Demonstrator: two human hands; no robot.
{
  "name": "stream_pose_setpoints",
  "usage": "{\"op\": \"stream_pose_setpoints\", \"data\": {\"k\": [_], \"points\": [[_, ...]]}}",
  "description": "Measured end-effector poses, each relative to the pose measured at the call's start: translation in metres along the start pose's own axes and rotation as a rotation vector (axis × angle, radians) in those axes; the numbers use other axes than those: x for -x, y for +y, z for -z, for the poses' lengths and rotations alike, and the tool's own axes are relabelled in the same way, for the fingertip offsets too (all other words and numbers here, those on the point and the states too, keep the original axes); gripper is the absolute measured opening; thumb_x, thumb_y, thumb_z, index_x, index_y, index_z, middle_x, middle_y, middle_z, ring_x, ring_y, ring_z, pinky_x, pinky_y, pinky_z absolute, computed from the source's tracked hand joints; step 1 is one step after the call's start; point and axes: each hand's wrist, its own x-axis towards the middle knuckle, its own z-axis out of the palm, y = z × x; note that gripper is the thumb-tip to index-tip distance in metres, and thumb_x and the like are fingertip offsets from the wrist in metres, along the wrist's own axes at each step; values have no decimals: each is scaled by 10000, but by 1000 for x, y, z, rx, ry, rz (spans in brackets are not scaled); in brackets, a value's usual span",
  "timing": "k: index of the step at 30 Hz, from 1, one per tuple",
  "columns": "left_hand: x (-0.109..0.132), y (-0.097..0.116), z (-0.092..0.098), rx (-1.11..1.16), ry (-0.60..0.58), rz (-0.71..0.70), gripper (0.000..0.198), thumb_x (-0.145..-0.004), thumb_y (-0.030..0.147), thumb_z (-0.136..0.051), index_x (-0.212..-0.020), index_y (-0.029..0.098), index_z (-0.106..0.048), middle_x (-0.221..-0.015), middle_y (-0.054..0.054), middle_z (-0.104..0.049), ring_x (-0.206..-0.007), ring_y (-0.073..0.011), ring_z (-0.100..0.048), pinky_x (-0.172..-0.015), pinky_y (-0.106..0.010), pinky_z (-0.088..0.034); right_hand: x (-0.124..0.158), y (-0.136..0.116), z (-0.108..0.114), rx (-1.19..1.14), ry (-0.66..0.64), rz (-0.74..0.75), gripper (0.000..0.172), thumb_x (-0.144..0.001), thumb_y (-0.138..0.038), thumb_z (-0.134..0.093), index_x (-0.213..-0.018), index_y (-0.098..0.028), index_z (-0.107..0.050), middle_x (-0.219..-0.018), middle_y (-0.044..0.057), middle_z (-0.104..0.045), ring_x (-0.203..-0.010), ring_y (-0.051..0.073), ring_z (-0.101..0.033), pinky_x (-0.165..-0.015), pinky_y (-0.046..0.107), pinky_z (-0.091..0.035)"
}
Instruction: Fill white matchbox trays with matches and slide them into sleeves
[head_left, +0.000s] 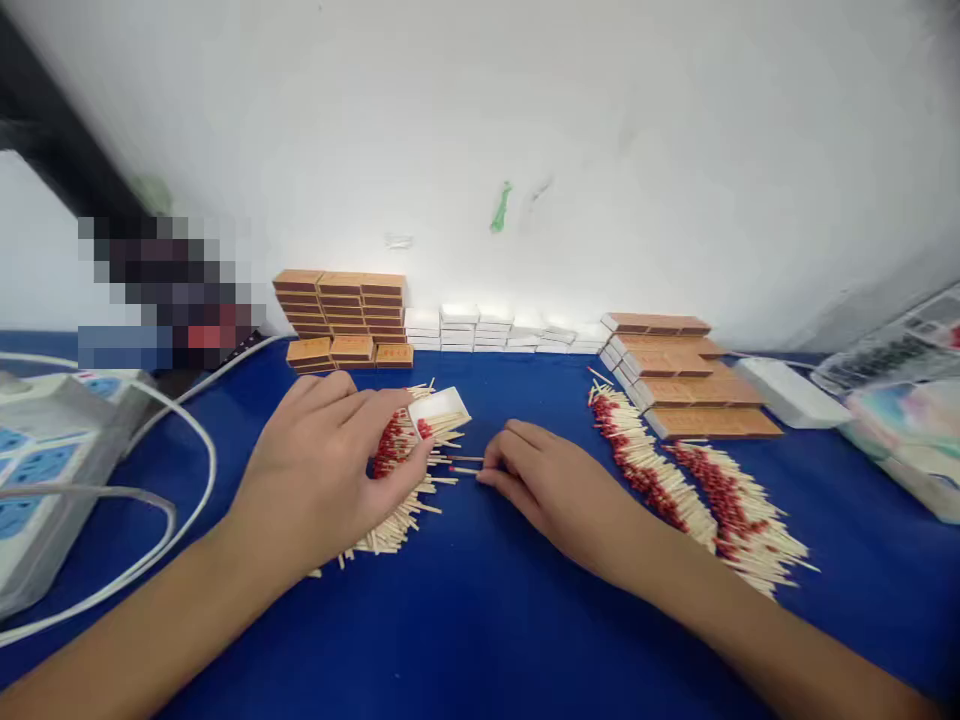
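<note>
My left hand (315, 465) pinches a small white matchbox tray (448, 401) between thumb and fingers, tilted toward me. A few red-tipped matches lie in it. Just right of the tray, my right hand (555, 490) has its fingertips closed on a match (465, 471), red head pointing left. A second thin stick shows right beside that match, close to the same fingertips; I cannot tell whether it is held. Under and behind my left hand spreads a heap of loose matches (397, 525), partly hidden by the hand.
Along the wall stand stacked brown matchboxes (341, 300), white trays (476, 330) and more boxes (675, 390) at right. Two rows of matches (645, 455) lie at right on the blue table (480, 620). White power strips (67, 450) with looping cables occupy the left.
</note>
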Motion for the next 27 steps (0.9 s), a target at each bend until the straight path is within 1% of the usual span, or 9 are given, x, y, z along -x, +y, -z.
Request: {"op": "stream_pose_setpoints", "data": {"k": [4, 6, 8, 12, 16, 20, 23, 25, 27], "points": [[1, 1, 2, 3, -3, -5, 255, -1011, 287, -699, -1151, 78, -744, -759, -56, -703, -701, -264, -595, -731, -454, -474, -1, 6, 1, -12, 26, -18, 100, -1089, -206, -626, -992, -214, -605, -1011, 59, -699, -908, 227, -665, -778, 353, -514], [1, 2, 2, 7, 3, -6, 254, -1016, 288, -691, -1152, 79, -744, -747, -53, -698, -705, -267, -599, -727, -452, -471, -1, 6, 0, -42, 43, -46, 53, -1077, -211, -651, -1056, -213, -603, -1033, 58, -706, -885, 219, -660, -751, 347, -508], [1, 2, 2, 10, 4, -8, 256, -1019, 287, -685, -1161, 83, -743, -748, -52, -701, -706, -267, -602, -725, -449, -469, -2, 6, 0, -62, 51, -64, 66, -1072, -219, -667, -1103, -210, -609, -1057, 61, -709, -876, 213, -654, -745, 344, -504], [2, 2, 0, 20, 3, -11, 273, -1021, 290, -681, -1193, 86, -739, -766, -54, -713, -709, -262, -604, -726, -443, -466, -5, 7, 0, -84, 17, -46, 5, -1092, -220, -644, -1092, -216, -646, -1070, 51, -687, -879, 195, -643, -775, 331, -499], [3, 1, -2, 26, 7, -17, 286, -1017, 292, -685, -1221, 98, -733, -761, -43, -709, -704, -253, -595, -720, -433, -459, -11, 8, -2, -91, 3, -35, 59, -1099, -225, -637, -1041, -220, -648, -1054, 41, -674, -887, 186, -644, -794, 319, -496], [4, 0, -3, 22, 8, -23, 282, -1019, 293, -676, -1224, 107, -730, -772, -43, -717, -697, -244, -581, -717, -426, -452, -13, 10, -4, -38, -12, -45, 119, -1100, -257, -641, -990, -214, -630, -1045, 51, -692, -907, 203, -658, -798, 332, -504], [5, 1, -4, 14, -19, -17, 238, -1019, 293, -668, -1162, 116, -740, -752, -39, -707, -692, -239, -568, -714, -422, -441, -9, 18, 2, 24, -17, -63, 123, -1107, -246, -620, -990, -209, -629, -1047, 61, -696, -901, 214, -669, -789, 345, -510], [5, 3, -5, 16, -42, -14, 203, -1021, 291, -659, -1106, 126, -741, -733, -34, -693, -698, -240, -567, -721, -422, -439, -6, 25, 10, 56, 17, -69, 126, -1111, -238, -604, -989, -212, -625, -1041, 62, -694, -890, 215, -674, -775, 343, -512], [6, 4, -5, 16, -55, -10, 205, -1025, 297, -651, -1107, 131, -739, -733, -33, -691, -715, -243, -575, -734, -421, -444, -2, 31, 19, 85, 71, -58, 120, -1114, -229, -585, -1001, -217, -622, -1032, 62, -690, -881, 218, -676, -762, 340, -511]]}}
